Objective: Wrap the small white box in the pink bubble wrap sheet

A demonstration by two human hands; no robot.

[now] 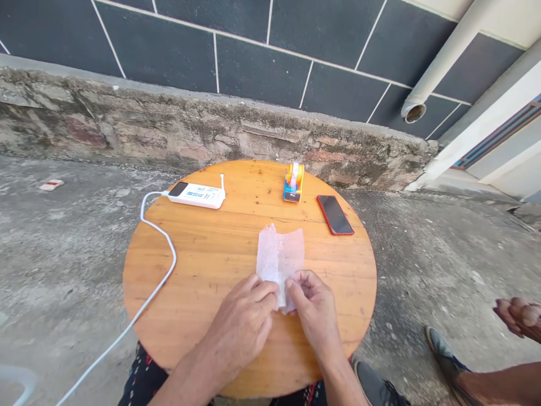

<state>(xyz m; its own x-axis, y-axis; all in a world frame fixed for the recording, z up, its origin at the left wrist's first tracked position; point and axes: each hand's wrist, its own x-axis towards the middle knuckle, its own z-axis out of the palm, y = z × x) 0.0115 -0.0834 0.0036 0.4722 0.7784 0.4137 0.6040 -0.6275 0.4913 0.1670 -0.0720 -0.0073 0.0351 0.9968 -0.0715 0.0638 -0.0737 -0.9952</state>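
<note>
A thin, translucent white sheet (279, 254), partly folded and wrinkled, lies near the middle of the round wooden table (203, 254). My left hand (247, 309) grips its lower left edge with the fingers curled in. At the lower right edge, my right hand (311, 299) pinches the sheet between thumb and fingers. The upper part of the sheet spreads away from me, its top edge uneven. My fingers cover parts of the near edge.
A tape dispenser (293, 183) stands at the table's far side, and a red-edged phone (335, 215) lies to its right. A white power bank (197, 194) with a cable is at the far left. Another person's hand (520, 317) and shoes show at right.
</note>
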